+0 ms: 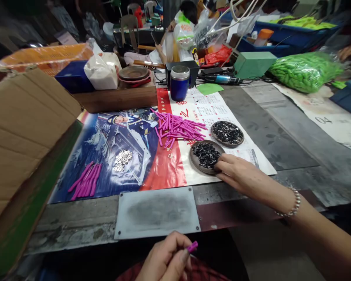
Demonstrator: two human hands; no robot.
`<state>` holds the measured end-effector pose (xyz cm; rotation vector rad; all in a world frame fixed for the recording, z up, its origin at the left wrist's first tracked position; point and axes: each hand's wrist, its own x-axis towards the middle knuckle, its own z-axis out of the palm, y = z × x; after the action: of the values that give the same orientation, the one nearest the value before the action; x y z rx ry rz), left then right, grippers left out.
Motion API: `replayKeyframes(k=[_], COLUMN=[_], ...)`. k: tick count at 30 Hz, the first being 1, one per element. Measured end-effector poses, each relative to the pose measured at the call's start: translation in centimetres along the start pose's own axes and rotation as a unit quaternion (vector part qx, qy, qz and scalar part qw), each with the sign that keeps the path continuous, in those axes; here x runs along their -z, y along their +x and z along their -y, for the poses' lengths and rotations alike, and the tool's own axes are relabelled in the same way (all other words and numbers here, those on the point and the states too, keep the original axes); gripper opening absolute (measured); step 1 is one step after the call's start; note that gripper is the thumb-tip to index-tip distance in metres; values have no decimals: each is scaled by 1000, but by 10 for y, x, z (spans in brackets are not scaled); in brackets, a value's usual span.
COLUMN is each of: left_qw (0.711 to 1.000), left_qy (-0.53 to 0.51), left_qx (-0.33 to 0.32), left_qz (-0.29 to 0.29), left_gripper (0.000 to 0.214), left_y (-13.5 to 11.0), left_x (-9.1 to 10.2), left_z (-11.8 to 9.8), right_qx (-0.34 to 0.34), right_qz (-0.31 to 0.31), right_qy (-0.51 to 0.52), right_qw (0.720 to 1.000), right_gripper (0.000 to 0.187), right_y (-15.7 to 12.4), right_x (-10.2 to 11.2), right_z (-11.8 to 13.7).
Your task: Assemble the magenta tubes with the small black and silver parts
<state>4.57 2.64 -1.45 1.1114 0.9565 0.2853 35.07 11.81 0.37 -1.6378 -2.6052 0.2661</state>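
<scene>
My left hand [166, 257] is low, near my lap, and pinches a slim magenta plastic piece [192, 246] whose end sticks out past the thumb. My right hand [236, 173] reaches over the table with its fingertips down in a round dish [195, 160] of small black pins [207, 154]. Its fingers are drawn together, and what is between them is hidden. Behind that dish stands a second dish [242, 141] with small dark shiny parts [227, 132]. A loose heap of magenta pieces [181, 127] lies left of the dishes.
A pile of small silvery rings [123, 159] and a row of magenta pieces [86, 181] lie on the poster [146, 164]. A metal plate [158, 212] is fixed at the front edge. A cardboard box [29, 125] stands left, a blue mug [179, 86] behind.
</scene>
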Motion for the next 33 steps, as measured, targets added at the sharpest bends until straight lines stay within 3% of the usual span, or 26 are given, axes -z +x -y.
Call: replayKeyframes(k=[7, 11, 14, 17, 19, 22, 27, 33], left_qw=[999, 996, 984, 966, 951, 926, 898, 872], left_qy=[18, 45, 124, 194, 238, 301, 373, 433], left_qx=[-42, -75, -120, -164, -191, -221, -225, -218], left_qz=[6, -17, -43, -51, -52, -54, -64, -63], left_gripper=[47, 32, 23, 20, 20, 20, 24, 30], left_y=[-5, -8, -11, -15, -19, -24, -32, -39], left_x=[1, 1, 1, 2, 2, 2, 2, 2], left_z=[2, -1, -7, -13, -15, -14, -12, -12], right_qx=[28, 13, 11, -12, -31, -38, -8, 40], right_qz=[25, -27, -24, 64, 111, 142, 153, 150], right_qy=[22, 142, 306, 436, 483, 511, 507, 438], right_qw=[999, 989, 952, 898, 868, 847, 848, 885], right_gripper=[14, 16, 19, 23, 27, 28, 24, 16], right_y=[6, -11, -28, -39, -42, -41, -39, -44], right_x=[7, 15, 17, 9, 1, -8, -7, -6], right_z=[-5, 20, 57, 92, 107, 118, 120, 130])
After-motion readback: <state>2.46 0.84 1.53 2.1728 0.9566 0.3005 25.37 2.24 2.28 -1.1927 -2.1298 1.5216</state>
